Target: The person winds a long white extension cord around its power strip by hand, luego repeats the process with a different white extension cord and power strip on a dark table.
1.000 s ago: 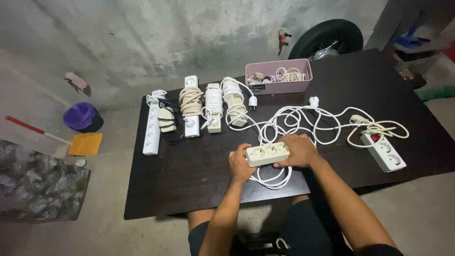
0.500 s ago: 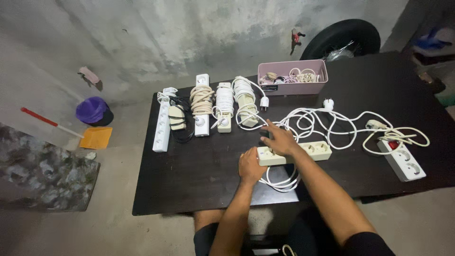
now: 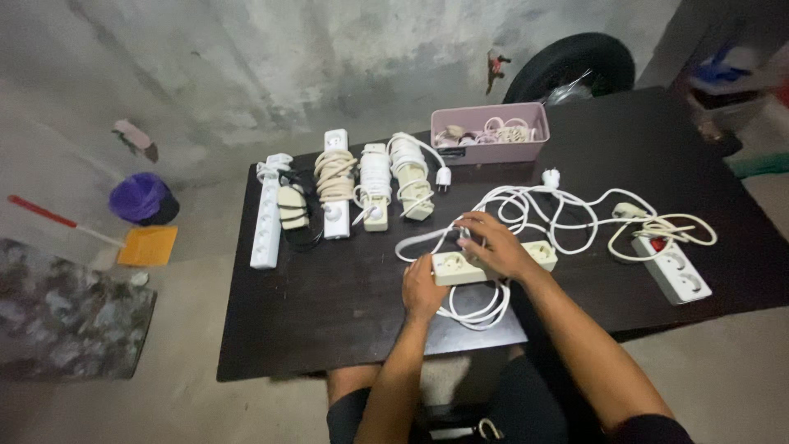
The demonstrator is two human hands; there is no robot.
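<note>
On the dark table [image 3: 312, 321], near its front edge, we see the cream power strip [image 3: 493, 261] lying flat w/ its white cord [image 3: 526, 205] looped behind & under it. Left hand [image 3: 423, 288] is closed round the strip's left end; right hand [image 3: 493, 242] rests fingers-down over its middle, grip unclear. Wrapped strips [image 3: 374, 185] sit in a row farther back, pink box [image 3: 491, 141] beside them.

On the dark desk [image 3: 329, 321], the left hand [image 3: 423, 289] grips a cream power strip [image 3: 493, 261] while the right hand [image 3: 493, 242] rests over its white cord [image 3: 534, 205].
</note>
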